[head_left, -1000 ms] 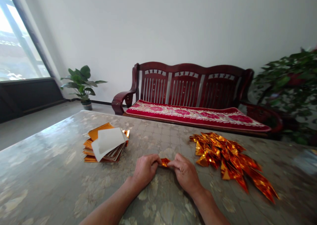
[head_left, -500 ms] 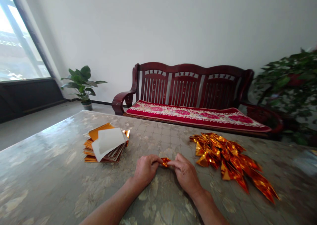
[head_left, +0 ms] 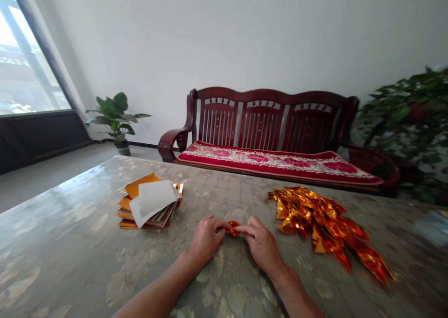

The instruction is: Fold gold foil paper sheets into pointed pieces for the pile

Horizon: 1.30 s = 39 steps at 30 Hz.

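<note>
Between my two hands is a small folded piece of orange-gold foil paper [head_left: 233, 228], just above or on the table. My left hand [head_left: 207, 236] pinches its left end with thumb and forefinger. On the other side, my right hand [head_left: 261, 242] grips the right end, its forefinger pointing inward along the foil. To the left lies a stack of foil paper sheets [head_left: 150, 203], some with the white side up and others showing gold edges. A heap of folded gold foil pieces [head_left: 324, 224] spreads out to the right.
The table [head_left: 87, 257] has a patterned, glossy cover. Beyond its far edge stands a dark red wooden bench [head_left: 259, 122] with a red floral seat cover [head_left: 280, 163]. Potted plants [head_left: 117, 115] are at both sides. Something clear and plastic-like [head_left: 434, 227] lies at the right edge.
Both hands stay in nearly the same place. The fingers have shifted slightly on the foil piece, and its visible shape differs a little. The stack and heap are unchanged.
</note>
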### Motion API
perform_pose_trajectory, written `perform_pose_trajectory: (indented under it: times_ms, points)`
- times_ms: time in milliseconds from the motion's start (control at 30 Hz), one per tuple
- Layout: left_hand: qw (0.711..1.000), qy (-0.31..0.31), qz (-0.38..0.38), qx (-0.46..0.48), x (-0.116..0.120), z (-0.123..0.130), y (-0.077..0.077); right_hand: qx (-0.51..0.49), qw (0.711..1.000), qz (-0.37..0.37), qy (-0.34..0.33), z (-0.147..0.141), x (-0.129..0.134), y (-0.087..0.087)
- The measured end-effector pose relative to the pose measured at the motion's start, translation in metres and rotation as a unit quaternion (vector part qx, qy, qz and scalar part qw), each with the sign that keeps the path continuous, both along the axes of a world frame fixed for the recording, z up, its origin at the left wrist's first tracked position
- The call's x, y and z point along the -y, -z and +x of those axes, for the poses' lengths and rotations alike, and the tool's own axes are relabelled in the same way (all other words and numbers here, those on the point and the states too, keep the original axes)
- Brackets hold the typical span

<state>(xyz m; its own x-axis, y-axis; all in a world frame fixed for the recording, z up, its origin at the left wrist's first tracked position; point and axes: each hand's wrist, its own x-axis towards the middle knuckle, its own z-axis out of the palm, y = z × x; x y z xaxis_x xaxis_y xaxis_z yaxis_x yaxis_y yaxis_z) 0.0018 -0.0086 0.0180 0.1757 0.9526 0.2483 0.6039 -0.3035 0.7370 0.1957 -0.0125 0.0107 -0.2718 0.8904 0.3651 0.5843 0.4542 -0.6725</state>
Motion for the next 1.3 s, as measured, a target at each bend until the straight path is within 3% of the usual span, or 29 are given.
perform_pose_trajectory:
  times_ms: [500, 800, 1067, 1300]
  points:
    - [0.999, 0.021, 0.026, -0.014, 0.0018, 0.0003, -0.0017, 0.013, 0.999, 0.033, 0.019, -0.0020, 0.0016, 0.0016]
    - [0.999, 0.035, 0.008, -0.009, 0.0022, 0.0024, -0.0033, 0.016, 0.999, 0.042, -0.002, -0.0039, 0.0019, 0.0005]
    - [0.999, -0.007, 0.043, -0.010, 0.0015, -0.0002, -0.0012, -0.029, 0.996, 0.087, 0.006, 0.0012, 0.0001, 0.0003]
    - [0.999, -0.032, 0.040, -0.009, 0.0016, -0.0013, 0.0001, -0.064, 0.995, 0.075, 0.008, 0.0022, -0.0041, 0.0043]
